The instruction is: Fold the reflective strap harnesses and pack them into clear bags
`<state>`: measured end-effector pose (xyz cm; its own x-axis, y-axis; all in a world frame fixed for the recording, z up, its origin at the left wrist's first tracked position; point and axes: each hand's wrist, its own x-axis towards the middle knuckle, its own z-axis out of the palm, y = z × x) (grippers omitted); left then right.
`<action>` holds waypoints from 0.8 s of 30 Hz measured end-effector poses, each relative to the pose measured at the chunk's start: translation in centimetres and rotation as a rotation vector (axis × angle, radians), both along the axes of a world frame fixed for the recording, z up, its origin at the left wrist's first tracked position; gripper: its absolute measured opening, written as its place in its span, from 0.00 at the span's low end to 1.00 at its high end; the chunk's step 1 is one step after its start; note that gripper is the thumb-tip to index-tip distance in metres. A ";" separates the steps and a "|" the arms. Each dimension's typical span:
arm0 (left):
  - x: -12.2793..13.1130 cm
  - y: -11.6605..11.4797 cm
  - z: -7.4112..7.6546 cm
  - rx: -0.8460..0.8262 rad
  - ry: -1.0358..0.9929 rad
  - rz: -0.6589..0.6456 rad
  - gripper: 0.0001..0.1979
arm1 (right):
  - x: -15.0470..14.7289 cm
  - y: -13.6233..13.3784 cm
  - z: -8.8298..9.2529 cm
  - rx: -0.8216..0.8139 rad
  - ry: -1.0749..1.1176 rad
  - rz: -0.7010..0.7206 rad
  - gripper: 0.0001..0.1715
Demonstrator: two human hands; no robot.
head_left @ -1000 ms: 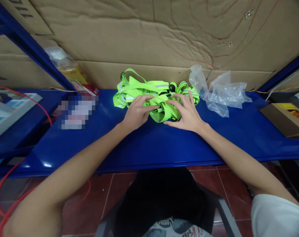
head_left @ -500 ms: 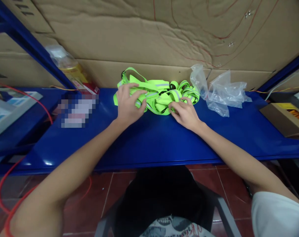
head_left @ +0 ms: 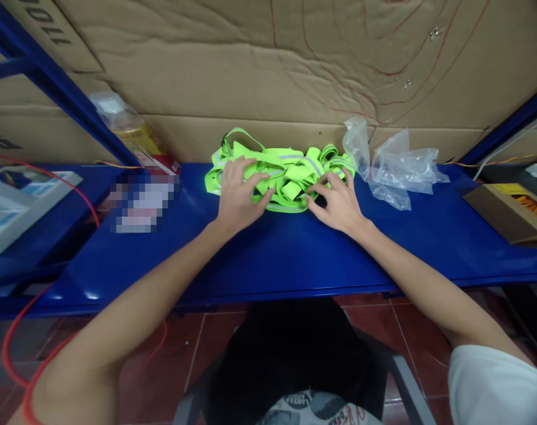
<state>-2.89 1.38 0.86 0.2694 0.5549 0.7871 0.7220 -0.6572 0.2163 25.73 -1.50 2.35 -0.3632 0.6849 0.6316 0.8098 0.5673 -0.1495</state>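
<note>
A tangled heap of neon green straps with grey reflective stripes (head_left: 290,171) lies at the back of a blue shelf board (head_left: 272,254). My left hand (head_left: 238,192) rests on the heap's left part, fingers spread and lying on the straps. My right hand (head_left: 337,198) presses on the heap's right part, fingers apart and slightly curled over the straps. Neither hand lifts anything.
Crumpled clear plastic bags (head_left: 392,165) lie right of the heap. A bottle in plastic wrap (head_left: 126,127) leans at the back left by a blue post. An open cardboard box (head_left: 511,215) sits at the far right. Cardboard covers the wall behind. A red cable (head_left: 11,348) hangs at left.
Both hands have shifted on the strap heap: the left slid down and right from its upper edge, the right opened its fingers over the right side. The heap is more bunched together.
</note>
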 end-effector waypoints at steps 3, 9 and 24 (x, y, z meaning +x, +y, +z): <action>1.6 -1.7 0.7 -0.029 0.117 -0.168 0.08 | 0.0 -0.2 0.5 0.030 0.034 0.026 0.20; 1.8 -2.0 0.1 -0.217 0.322 -0.279 0.14 | 0.0 -0.1 0.5 -0.002 0.018 0.100 0.23; 1.8 -2.4 1.3 -0.267 0.028 -0.402 0.27 | 0.4 0.4 0.0 -0.115 0.074 0.211 0.11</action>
<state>-1.14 -1.06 2.13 0.5229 0.5843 0.6206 0.4299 -0.8095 0.3999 26.15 -1.12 2.38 -0.4614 0.6676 0.5843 0.6597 0.6986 -0.2771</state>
